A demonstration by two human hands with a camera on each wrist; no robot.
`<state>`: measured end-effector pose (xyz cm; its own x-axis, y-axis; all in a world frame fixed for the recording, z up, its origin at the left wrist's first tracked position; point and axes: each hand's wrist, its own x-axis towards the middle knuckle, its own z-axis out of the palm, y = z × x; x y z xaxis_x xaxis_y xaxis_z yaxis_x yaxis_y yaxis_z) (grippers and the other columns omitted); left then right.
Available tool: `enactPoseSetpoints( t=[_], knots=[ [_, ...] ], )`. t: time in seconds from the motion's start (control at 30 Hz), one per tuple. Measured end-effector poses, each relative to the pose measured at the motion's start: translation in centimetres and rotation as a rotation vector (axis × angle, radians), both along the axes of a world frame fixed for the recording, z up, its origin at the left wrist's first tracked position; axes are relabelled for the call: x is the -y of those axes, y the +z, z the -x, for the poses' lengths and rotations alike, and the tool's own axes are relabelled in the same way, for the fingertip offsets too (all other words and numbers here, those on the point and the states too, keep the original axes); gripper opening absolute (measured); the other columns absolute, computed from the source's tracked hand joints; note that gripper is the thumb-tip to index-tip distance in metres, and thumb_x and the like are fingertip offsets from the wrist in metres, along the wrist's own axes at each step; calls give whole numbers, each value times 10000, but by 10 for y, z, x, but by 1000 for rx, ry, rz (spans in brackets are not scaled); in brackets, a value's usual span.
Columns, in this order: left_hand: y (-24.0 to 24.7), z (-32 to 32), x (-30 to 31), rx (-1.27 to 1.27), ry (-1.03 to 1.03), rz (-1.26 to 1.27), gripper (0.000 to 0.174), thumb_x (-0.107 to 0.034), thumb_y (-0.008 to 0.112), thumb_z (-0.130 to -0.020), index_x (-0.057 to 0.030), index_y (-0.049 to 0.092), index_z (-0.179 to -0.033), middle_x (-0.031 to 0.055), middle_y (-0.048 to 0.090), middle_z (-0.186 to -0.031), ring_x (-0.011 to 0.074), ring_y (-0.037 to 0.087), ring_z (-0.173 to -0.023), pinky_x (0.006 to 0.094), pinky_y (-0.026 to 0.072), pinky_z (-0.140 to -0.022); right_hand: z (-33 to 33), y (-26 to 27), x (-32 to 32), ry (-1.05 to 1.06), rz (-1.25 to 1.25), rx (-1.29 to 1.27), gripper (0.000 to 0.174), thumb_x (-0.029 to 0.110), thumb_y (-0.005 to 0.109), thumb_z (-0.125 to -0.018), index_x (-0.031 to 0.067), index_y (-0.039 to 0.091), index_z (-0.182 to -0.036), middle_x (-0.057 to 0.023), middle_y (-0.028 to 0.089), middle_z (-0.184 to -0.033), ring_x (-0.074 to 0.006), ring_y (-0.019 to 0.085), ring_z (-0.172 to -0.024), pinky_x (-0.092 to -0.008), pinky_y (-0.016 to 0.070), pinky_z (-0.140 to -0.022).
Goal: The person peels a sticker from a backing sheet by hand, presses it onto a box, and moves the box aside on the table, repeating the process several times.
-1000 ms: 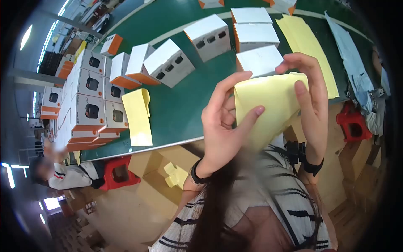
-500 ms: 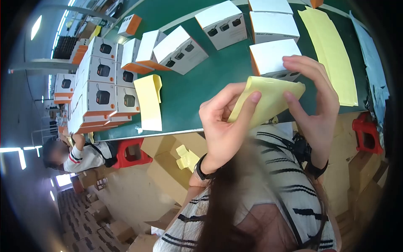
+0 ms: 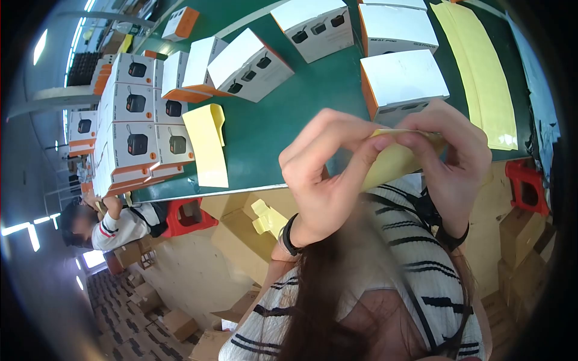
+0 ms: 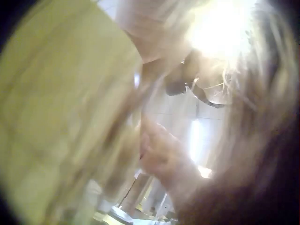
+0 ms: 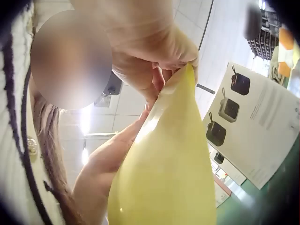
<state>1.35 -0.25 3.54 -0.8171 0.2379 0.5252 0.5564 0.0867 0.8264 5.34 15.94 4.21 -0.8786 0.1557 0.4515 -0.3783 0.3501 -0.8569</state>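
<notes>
My left hand (image 3: 325, 174) and right hand (image 3: 454, 150) meet at the top edge of a yellow mailing bag (image 3: 391, 170). Thumb and curled fingers of each hand pinch this edge, the thumb tips nearly side by side. In the right wrist view the glossy bag (image 5: 168, 154) hangs down from the fingers and bulges. Its yellow side (image 4: 61, 103) fills the left part of the blurred left wrist view. Just beyond the right hand, on the green table (image 3: 259, 138), stands a white and orange speaker box (image 3: 404, 75).
More white boxes (image 3: 250, 66) stand along the table, with a stack of boxes (image 3: 135, 108) at the left. One folded yellow bag (image 3: 205, 144) lies near the table edge; a long yellow pile (image 3: 481, 78) lies right. Below are an open carton (image 3: 241, 234) and red stools (image 3: 527, 186).
The hands have come together along the bag's top edge, the right fingers leaving the box side and curling onto the bag. The bag has tipped, showing less of its front.
</notes>
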Motion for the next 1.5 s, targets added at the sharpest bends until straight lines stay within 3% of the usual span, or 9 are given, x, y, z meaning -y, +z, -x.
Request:
enactPoseSetpoints(
  t=[0.17,0.33,0.67,0.87,0.93,1.07,1.17,1.33,1.5],
  knots=[
    [-4,3,-4,-38,-11,-47,174,112,728,-707,40,690,-862,87,630,-754,139,585,-618,234,431,-561,-4,7,-1,-2,-40,68,127,-113,665,-758,-42,648,-862,-77,634,-802,-151,579,-724,-256,425,-640],
    [-1,1,-6,-30,-3,-43,147,105,738,-704,38,688,-825,80,600,-715,129,563,-587,235,416,-536,-2,4,-2,-4,-19,-57,190,-134,688,-727,-46,660,-892,-106,643,-859,-186,600,-798,-274,457,-705],
    [3,-3,-6,86,-70,-101,108,137,702,-726,67,646,-785,61,571,-678,96,532,-544,212,387,-498,-3,-7,-4,42,37,-132,234,-158,714,-682,-36,667,-876,-130,630,-873,-201,593,-801,-273,461,-677],
    [1,-3,-6,115,-71,-157,95,154,675,-739,78,629,-772,53,561,-666,83,510,-543,206,365,-491,-2,-11,-4,1,-145,-210,219,-139,696,-726,-30,664,-913,-140,622,-917,-200,593,-811,-272,465,-679],
    [1,-3,-6,111,-61,-134,90,145,677,-744,77,623,-769,51,557,-663,83,499,-542,209,367,-491,-1,-10,-1,-4,38,-165,187,-125,695,-722,-35,674,-885,-142,617,-937,-201,591,-822,-274,468,-687],
    [1,-3,-6,123,-81,-138,89,136,681,-745,77,618,-765,48,547,-656,80,484,-538,207,361,-491,0,-6,-1,-47,92,-55,173,-111,702,-706,-30,680,-858,-147,615,-941,-210,590,-833,-278,468,-697],
    [-1,-2,-6,138,-112,-188,89,126,675,-761,68,609,-750,34,529,-640,56,436,-529,205,310,-478,3,-12,-8,19,-131,-224,207,-105,702,-689,-21,681,-877,-148,617,-930,-215,593,-815,-279,470,-681],
    [2,-5,-6,392,-151,-275,114,102,640,-823,36,605,-737,-20,518,-628,8,364,-540,209,216,-474,5,-16,-8,77,-89,-202,212,-106,700,-672,-17,677,-863,-141,615,-884,-215,596,-773,-283,469,-636],
    [3,-5,-6,449,-190,-334,109,96,621,-844,32,615,-756,-31,528,-640,0,366,-539,203,223,-478,7,-16,-7,98,-128,-248,183,-112,681,-707,-11,634,-853,-138,591,-884,-214,582,-773,-282,466,-658]
  ],
)
